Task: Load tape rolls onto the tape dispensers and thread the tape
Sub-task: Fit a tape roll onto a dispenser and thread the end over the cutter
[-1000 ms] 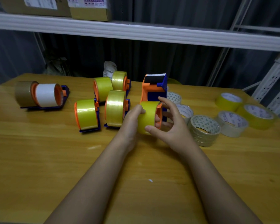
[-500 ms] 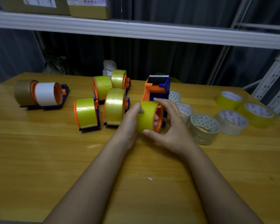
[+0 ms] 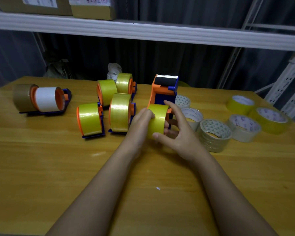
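An orange and blue tape dispenser (image 3: pixel 163 90) stands at the middle of the wooden table (image 3: pixel 41 167), its serrated blade and black roller at the far end. A yellow tape roll (image 3: pixel 157 119) sits on its near end against an orange hub. My left hand (image 3: pixel 140 123) grips the roll from the left, fingers curled over its top. My right hand (image 3: pixel 177 132) holds it from the right, thumb under the front and fingers round the far side and into the core.
Several loaded dispensers with yellow rolls (image 3: pixel 89 117) stand to the left, and one with a white roll and a brown roll (image 3: pixel 46 98) at far left. Loose tape rolls (image 3: pixel 215 133) lie to the right. A white shelf (image 3: pixel 143 31) with cardboard boxes hangs above the table's far edge.
Both hands stay on the yellow roll; they shifted slightly and the roll looks turned a little on the hub. The dispenser has barely moved.
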`<state>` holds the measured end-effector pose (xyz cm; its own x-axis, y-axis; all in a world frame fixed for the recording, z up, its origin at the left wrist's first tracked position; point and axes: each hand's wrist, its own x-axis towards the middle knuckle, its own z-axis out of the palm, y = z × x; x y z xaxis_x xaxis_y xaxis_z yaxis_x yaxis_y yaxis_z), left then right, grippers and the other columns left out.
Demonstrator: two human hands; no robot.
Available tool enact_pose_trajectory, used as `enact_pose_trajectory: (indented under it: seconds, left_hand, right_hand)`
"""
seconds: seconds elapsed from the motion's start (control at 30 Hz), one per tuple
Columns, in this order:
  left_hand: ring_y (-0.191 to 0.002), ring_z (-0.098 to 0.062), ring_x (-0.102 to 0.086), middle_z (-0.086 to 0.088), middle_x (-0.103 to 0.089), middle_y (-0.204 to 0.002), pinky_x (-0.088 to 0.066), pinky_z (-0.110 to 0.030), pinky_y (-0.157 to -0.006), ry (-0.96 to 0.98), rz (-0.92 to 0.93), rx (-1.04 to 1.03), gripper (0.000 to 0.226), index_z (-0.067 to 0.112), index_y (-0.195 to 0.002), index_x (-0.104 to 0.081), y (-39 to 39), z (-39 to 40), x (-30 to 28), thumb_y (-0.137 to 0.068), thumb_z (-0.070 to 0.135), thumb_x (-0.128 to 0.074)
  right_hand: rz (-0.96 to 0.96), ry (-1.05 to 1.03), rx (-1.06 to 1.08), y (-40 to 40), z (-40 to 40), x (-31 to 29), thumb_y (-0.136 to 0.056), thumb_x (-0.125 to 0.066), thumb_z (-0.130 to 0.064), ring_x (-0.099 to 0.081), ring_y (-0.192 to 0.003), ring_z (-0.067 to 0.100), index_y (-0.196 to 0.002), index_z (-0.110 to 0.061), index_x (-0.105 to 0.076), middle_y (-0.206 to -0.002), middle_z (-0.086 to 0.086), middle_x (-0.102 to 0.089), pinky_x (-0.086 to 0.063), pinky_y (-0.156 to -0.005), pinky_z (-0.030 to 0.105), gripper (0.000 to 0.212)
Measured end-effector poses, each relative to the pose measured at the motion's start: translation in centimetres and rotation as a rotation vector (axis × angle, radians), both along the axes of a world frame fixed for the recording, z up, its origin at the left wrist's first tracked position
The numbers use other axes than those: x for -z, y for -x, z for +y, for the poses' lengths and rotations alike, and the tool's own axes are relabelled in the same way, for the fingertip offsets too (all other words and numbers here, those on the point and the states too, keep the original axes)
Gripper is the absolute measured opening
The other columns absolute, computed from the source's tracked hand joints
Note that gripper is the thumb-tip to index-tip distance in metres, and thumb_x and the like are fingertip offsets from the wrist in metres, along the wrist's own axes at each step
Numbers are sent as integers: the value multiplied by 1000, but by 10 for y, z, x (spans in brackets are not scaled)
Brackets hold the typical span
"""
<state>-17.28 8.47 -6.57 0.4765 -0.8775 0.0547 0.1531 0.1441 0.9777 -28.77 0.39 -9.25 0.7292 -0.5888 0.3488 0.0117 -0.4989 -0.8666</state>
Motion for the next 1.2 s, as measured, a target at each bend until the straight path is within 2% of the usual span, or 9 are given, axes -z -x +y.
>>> enact_pose_trajectory:
  seconds: [0.1, 0.2, 0.4, 0.57, 0.73, 0.8, 0.93, 1.07, 1.2]
  left_hand:
    - [-60, -19, -62, -7, -66, -65, -51, -30, -66, -18, 54, 2, 30, 3, -90, -61, -2, -2, 1, -91, 19, -36]
    - [-69, -25, -62, -12, -65, -72, -51, -38, -78, -52, 104, -27, 36, 3, -91, -64, -3, -3, 3, -84, 32, -43]
    - [-63, -22, -60, -12, -64, -71, -49, -32, -73, -24, 97, -22, 34, 3, -85, -64, -2, -1, 0, -91, 22, -36]
    - [-61, -19, -62, -8, -65, -68, -49, -30, -66, -27, 29, 17, 35, 1, -92, -63, -1, 2, 0, -90, 19, -33]
    - [-72, -13, -54, 3, -57, -73, -42, -30, -68, 63, -149, -19, 22, 22, -88, -60, 4, 6, -1, -87, 18, -38]
    - [-74, -15, -53, 1, -56, -75, -42, -32, -68, 61, -139, -17, 21, 23, -89, -60, 3, 6, 0, -84, 22, -40]
    - [-64, -17, -60, -2, -62, -66, -47, -29, -62, 14, -55, -27, 24, 15, -92, -60, 0, 3, -1, -89, 19, -37]
    - [-72, -27, -60, -17, -64, -78, -50, -47, -81, -85, 5, -59, 57, -10, -102, -58, -2, -3, -1, -69, 35, -44]
    - [-62, -23, -62, -11, -66, -68, -50, -34, -74, -94, 40, -50, 39, -3, -87, -63, -3, -2, -2, -87, 28, -39]
  right_hand:
    - [24, 129, 25, 2, 0, -2, -72, -82, -26, -41, -130, 11, -139, -46, -33, -140, -13, -33, -50, -99, 38, 86]
    - [54, 254, 41, 2, 1, -4, -70, -83, -27, -32, -133, 5, -139, -46, -30, -142, -18, -29, -44, -105, 42, 89]
    - [43, 243, 60, 1, 2, -4, -69, -84, -29, -33, -133, 3, -138, -46, -31, -141, -19, -29, -46, -104, 38, 89]
    - [55, 141, 57, 2, 3, -3, -73, -82, -36, -46, -123, 6, -140, -46, -32, -139, -15, -36, -54, -93, 32, 85]
    - [-27, -49, 124, 1, 5, -6, -70, -70, -53, -63, -91, 8, -140, -37, -37, -111, -21, -49, -59, -77, 40, 79]
    - [-14, -51, 144, 2, 5, -8, -66, -68, -56, -62, -90, 4, -141, -36, -36, -110, -22, -48, -58, -76, 30, 85]
    - [-10, 6, 92, 2, 6, -7, -69, -79, -44, -57, -105, -1, -139, -43, -35, -126, -21, -45, -55, -85, 23, 83]
    - [22, 146, 71, 1, 4, -5, -71, -84, -31, -44, -124, 2, -142, -41, -32, -139, -16, -37, -47, -95, 16, 89]
    - [15, 158, 52, 2, 4, -5, -70, -85, -28, -37, -129, -1, -142, -43, -32, -139, -26, -31, -44, -99, 16, 91]
